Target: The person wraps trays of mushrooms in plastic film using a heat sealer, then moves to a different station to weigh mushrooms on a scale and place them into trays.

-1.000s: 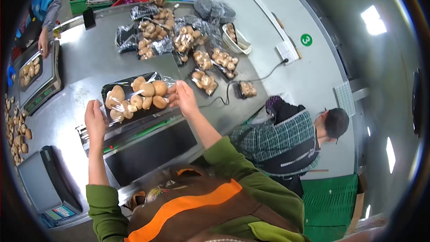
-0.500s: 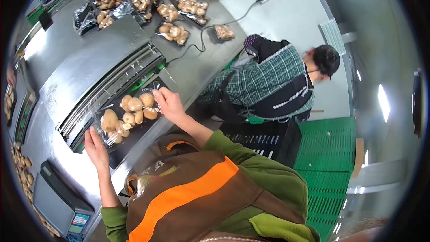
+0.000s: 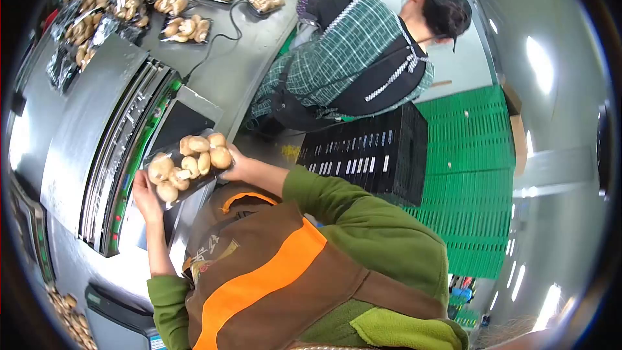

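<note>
I hold a black tray of brown mushrooms [image 3: 188, 165] covered in clear film, close to my chest, over the near edge of the steel wrapping machine [image 3: 110, 136]. My left hand [image 3: 146, 198] grips the tray's left end. My right hand [image 3: 238, 167] cups its right end from underneath. The tray is tilted slightly and lifted off the dark plate [image 3: 178, 123] of the machine.
Several wrapped mushroom trays [image 3: 178, 26] lie at the far end of the steel table [image 3: 240, 58]. A person in a plaid shirt [image 3: 350, 58] bends over a black crate [image 3: 369, 155] to my right. Green plastic flooring [image 3: 479, 175] lies beyond. Loose mushrooms [image 3: 71, 317] and a scale [image 3: 123, 324] sit at lower left.
I have pulled the mushroom tray off the machine toward my body and lifted it. My view has swung right, and the person in plaid now appears higher in the frame.
</note>
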### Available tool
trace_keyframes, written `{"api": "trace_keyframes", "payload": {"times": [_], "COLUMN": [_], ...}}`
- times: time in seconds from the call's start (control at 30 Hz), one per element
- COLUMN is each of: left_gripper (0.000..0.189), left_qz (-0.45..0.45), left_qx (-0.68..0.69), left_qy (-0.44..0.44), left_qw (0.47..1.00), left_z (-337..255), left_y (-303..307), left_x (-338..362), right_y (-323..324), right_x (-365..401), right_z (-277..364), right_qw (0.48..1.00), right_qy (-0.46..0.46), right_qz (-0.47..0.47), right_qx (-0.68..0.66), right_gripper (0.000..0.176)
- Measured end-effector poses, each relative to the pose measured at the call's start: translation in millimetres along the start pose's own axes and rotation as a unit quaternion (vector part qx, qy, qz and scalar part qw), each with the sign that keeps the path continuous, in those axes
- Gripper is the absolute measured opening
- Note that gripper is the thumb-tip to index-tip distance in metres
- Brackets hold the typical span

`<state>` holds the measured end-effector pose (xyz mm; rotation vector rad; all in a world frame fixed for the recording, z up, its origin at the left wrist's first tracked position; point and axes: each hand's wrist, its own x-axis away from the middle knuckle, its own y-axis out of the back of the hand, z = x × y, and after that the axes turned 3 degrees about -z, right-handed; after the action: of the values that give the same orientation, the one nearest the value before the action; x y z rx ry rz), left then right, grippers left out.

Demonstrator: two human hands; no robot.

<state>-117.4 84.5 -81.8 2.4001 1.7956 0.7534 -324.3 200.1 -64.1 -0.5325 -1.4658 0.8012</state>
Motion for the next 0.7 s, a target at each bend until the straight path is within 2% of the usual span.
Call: {"api": "trace_keyframes", "payload": {"times": [0.03, 0.07, 0.13, 0.2, 0.23, 0.27, 0.3, 0.37, 0.43, 0.47, 0.5, 0.57, 0.6, 0.63, 0.7], "left_gripper": [0.023, 0.044, 0.042, 0.038, 0.038, 0.04, 0.039, 0.037, 0.035, 0.035, 0.034, 0.033, 0.032, 0.032, 0.031], "left_qz": [0.062, 0.18, 0.149, 0.243, 0.31, 0.309, 0.336, 0.394, 0.425, 0.433, 0.437, 0.44, 0.436, 0.43, 0.411], "left_qx": [0.418, 0.494, 0.465, 0.461, 0.456, 0.429, 0.459, 0.516, 0.528, 0.527, 0.525, 0.52, 0.514, 0.51, 0.487], "left_qy": [0.167, 0.199, 0.122, 0.015, -0.111, -0.149, -0.12, 0.022, 0.134, 0.18, 0.218, 0.278, 0.296, 0.307, 0.309], "left_qw": [0.891, 0.827, 0.864, 0.853, 0.827, 0.835, 0.813, 0.76, 0.723, 0.709, 0.697, 0.677, 0.677, 0.679, 0.706], "left_z": [8.9, 45.2, 95.5, 76.3, -5.8, -33.4, -51.1, -74.2, -86.0, -89.6, -93.2, -96.5, -96.3, -98.1, -95.6], "left_y": [-5.6, -1.4, -0.3, 13.6, 17.4, 15.3, 11.7, 3.0, -2.6, -2.7, -1.3, 2.5, 5.9, 3.6, 1.3], "left_x": [0.0, -2.1, 12.3, 23.1, 48.7, 65.0, 78.8, 103.6, 117.7, 120.8, 121.6, 118.6, 117.3, 114.8, 107.5], "right_y": [-2.8, -3.6, 3.8, 20.4, 29.5, 37.2, 47.1, 51.6, -3.2, -42.8, -70.2, -72.7, -75.9, -94.5, -111.2], "right_x": [9.1, 20.2, 38.6, 53.4, 58.1, 59.5, 55.4, 39.6, 30.0, 55.0, 86.7, 100.9, 103.0, 121.5, 121.8], "right_z": [-2.7, -8.1, -16.6, -21.0, -24.6, -24.8, -24.6, -20.2, -3.9, 6.5, 21.6, 43.7, 50.3, 48.5, 43.9], "right_qw": [0.986, 0.973, 0.953, 0.932, 0.922, 0.91, 0.893, 0.838, 0.763, 0.825, 0.865, 0.885, 0.735, 0.711, 0.707], "right_qy": [-0.071, -0.092, -0.088, -0.053, -0.029, -0.001, 0.036, 0.104, 0.107, 0.108, 0.107, 0.088, 0.175, 0.126, 0.093], "right_qz": [0.15, 0.21, 0.266, 0.303, 0.315, 0.327, 0.341, 0.355, 0.329, 0.189, 0.045, 0.218, 0.35, 0.296, 0.18], "right_qx": [0.013, 0.038, 0.118, 0.189, 0.223, 0.254, 0.293, 0.4, 0.546, 0.521, 0.487, 0.402, 0.554, 0.625, 0.678], "right_gripper": [0.026, 0.028, 0.031, 0.034, 0.036, 0.038, 0.04, 0.044, 0.034, 0.034, 0.036, 0.04, 0.047, 0.056, 0.05]}}
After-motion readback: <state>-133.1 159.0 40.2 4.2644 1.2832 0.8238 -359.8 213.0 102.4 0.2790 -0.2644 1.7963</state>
